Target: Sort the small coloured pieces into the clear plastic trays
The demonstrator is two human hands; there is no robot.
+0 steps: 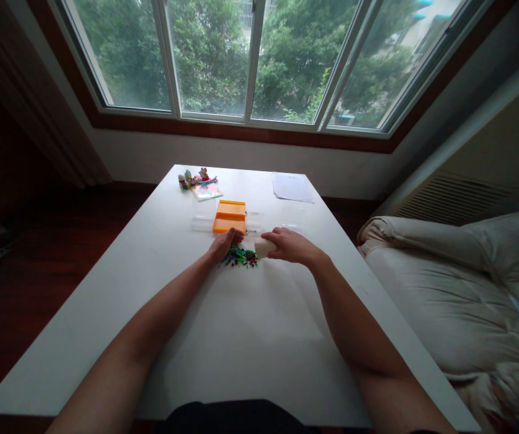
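A small heap of tiny coloured pieces [241, 257] lies on the white table [160, 313], in front of an orange box [229, 216]. My left hand [224, 243] rests at the heap's left edge, its fingers curled down onto the pieces; whether it pinches one is too small to tell. Just right of the heap, my right hand [289, 245] is closed round a small pale container [263, 247].
Clear plastic trays [205, 222] flank the orange box. At the far left of the table are small toy figures [191, 177] and a coloured booklet [207, 191]; a white sheet [292, 187] is at the far right. A cushioned seat [458, 283] stands right of the table.
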